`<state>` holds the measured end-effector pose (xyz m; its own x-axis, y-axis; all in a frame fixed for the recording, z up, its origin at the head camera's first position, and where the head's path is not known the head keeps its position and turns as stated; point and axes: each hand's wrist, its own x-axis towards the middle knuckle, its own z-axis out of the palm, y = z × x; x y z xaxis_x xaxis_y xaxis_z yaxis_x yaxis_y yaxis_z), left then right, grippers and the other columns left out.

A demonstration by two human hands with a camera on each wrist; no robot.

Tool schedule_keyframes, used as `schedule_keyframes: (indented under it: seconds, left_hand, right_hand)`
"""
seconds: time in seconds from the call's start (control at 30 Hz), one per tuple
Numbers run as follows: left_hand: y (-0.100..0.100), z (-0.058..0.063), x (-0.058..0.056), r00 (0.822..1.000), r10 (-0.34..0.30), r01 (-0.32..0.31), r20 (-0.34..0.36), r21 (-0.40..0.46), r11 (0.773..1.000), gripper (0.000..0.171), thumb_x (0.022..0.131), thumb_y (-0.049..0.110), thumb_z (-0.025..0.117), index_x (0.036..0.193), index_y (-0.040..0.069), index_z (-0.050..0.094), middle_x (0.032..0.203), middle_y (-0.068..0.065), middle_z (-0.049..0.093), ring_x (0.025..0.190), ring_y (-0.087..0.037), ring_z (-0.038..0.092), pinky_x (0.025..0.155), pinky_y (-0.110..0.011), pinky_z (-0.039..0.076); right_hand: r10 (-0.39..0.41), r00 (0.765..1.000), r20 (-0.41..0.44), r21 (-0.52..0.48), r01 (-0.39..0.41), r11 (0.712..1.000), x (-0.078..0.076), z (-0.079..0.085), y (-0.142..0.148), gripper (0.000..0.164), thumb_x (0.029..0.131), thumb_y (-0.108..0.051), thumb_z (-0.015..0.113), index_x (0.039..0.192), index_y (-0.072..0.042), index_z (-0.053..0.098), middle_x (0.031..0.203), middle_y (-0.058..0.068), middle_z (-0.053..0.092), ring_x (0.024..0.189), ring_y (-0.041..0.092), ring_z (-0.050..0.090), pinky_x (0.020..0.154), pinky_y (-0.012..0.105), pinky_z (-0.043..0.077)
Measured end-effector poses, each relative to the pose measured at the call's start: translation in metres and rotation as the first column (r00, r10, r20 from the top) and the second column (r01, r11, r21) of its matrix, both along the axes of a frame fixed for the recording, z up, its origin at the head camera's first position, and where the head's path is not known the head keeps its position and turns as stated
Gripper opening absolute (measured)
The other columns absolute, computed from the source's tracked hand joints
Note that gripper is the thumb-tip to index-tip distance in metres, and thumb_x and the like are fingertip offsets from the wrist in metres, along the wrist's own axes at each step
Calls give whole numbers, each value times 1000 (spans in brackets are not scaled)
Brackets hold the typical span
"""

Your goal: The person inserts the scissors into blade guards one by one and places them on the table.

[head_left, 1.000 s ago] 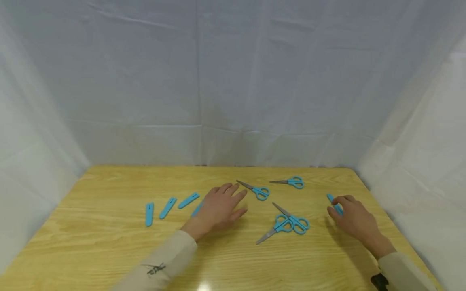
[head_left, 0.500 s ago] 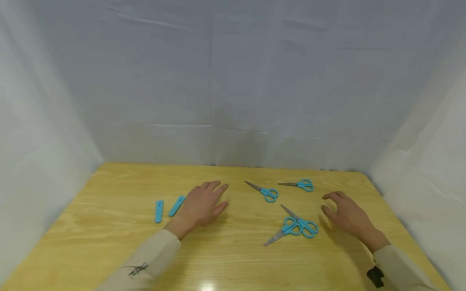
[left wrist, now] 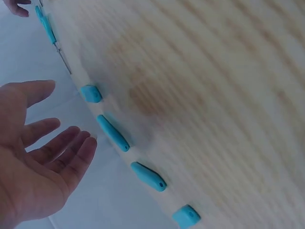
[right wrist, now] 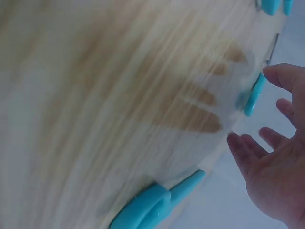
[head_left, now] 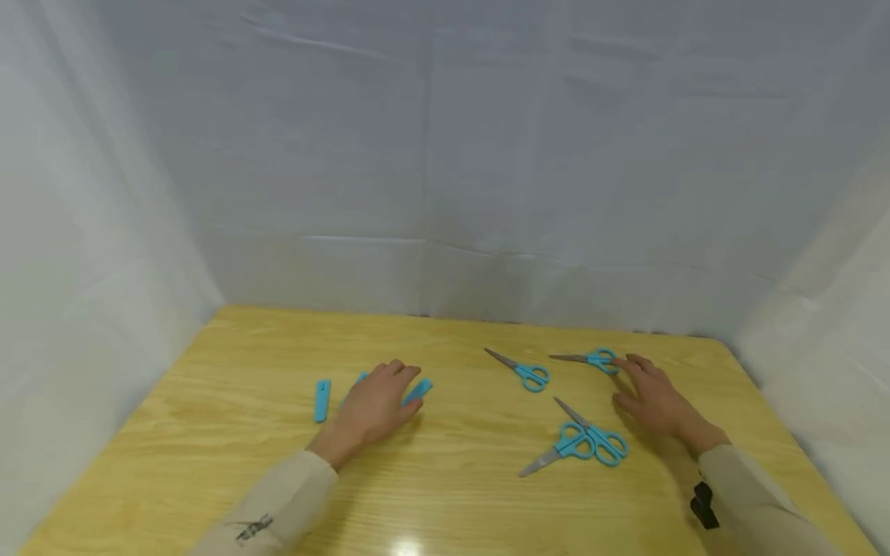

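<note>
My left hand hovers over a row of blue scissor covers, fingers loosely extended and holding nothing. One cover lies to its left and another shows beyond the thumb; the hand partly hides the ones between, which the left wrist view shows as a blue cover and its neighbour. My right hand reaches toward blue-handled scissors, fingertips right at the handle loops in the head view. Covered scissors lie below it in the right wrist view, hidden behind the hand from the head.
Bare-bladed scissors lie near the middle of the wooden table. Closer to me, two more scissors overlap at their handles. White sheeting rises behind the table and at both sides.
My right hand has left the covered scissors and moved left toward the far scissors' handles. The left hand has shifted left across the covers. The head view has turned left.
</note>
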<state>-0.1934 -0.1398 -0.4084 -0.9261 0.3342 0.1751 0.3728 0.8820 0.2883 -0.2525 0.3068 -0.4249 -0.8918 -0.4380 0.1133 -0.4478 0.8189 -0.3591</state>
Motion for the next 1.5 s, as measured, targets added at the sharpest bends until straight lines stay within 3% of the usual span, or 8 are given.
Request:
schedule_keyframes:
  seconds: [0.23, 0.43, 0.57, 0.7, 0.87, 1.0, 1.23, 1.5]
  left_hand:
    - [1, -5, 3, 999, -1, 2, 43, -27, 1000, 47, 90, 24, 68, 127, -1, 56, 124, -18, 56, 111, -36, 55, 92, -47, 46]
    - [2, -7, 3, 998, 10, -10, 65, 0, 1000, 44, 87, 18, 70, 124, -4, 57, 120, -19, 57, 108, -36, 56, 92, -47, 45]
    - [5, -6, 0, 997, 19, -19, 79, -5, 1000, 32, 85, 15, 70, 111, -3, 63, 101, -14, 61, 92, -30, 58, 82, -43, 48]
    - [9, -5, -3, 994, 44, -41, 100, -26, 999, 13, 84, 14, 70, 89, 3, 62, 79, -4, 52, 73, -20, 50, 67, -38, 45]
    - [11, -3, -8, 987, 72, -69, 142, -29, 997, 24, 84, 12, 69, 68, 11, 50, 69, -2, 45, 64, -17, 43, 58, -33, 39]
    - [10, -2, -10, 977, 100, -100, 187, -10, 995, 27, 83, 13, 69, 64, 11, 50, 68, -2, 46, 62, -17, 44, 58, -32, 39]
    - [12, -1, -14, 963, 140, -156, 229, 52, 986, 33, 83, 4, 66, 58, 10, 46, 59, 0, 40, 51, -12, 35, 47, -25, 33]
    - [16, 3, -18, 953, 172, -183, 249, 18, 983, 23, 83, -1, 63, 66, 8, 50, 60, -3, 48, 51, -15, 43, 46, -26, 37]
  right_hand:
    - [-13, 999, 31, -7, 13, 1000, -13, -4, -3, 56, 94, -14, 58, 142, 1, 34, 144, 37, 19, 125, 61, 20, 89, 73, 30]
    - [30, 999, 36, -11, -29, 1000, -32, -2, -11, 57, 91, -7, 58, 141, 6, 33, 141, 39, 21, 126, 58, 22, 94, 72, 23]
    - [16, 997, 78, 31, -19, 999, -41, 3, -14, 59, 89, -5, 58, 141, 7, 33, 141, 39, 22, 124, 60, 25, 94, 73, 23]
    - [6, 989, 148, 71, -17, 997, -47, 9, -16, 62, 88, -7, 59, 142, 6, 32, 140, 40, 23, 122, 63, 24, 92, 74, 24]
    - [-21, 971, 240, 119, -8, 993, -52, 16, -20, 66, 85, -9, 59, 144, 4, 31, 141, 38, 25, 121, 65, 23, 89, 73, 29]
    - [-43, 961, 273, 159, -1, 987, -55, 19, -24, 66, 84, -10, 58, 143, 2, 35, 141, 36, 28, 122, 63, 23, 89, 72, 31]
    - [-69, 970, 233, 242, 10, 970, -62, 20, -27, 56, 81, -14, 63, 133, 1, 49, 134, 33, 36, 117, 56, 34, 82, 66, 40]
    - [-75, 962, 264, 237, 11, 971, -68, 25, -32, 44, 80, -11, 68, 120, 0, 55, 121, 29, 43, 103, 44, 50, 81, 56, 44]
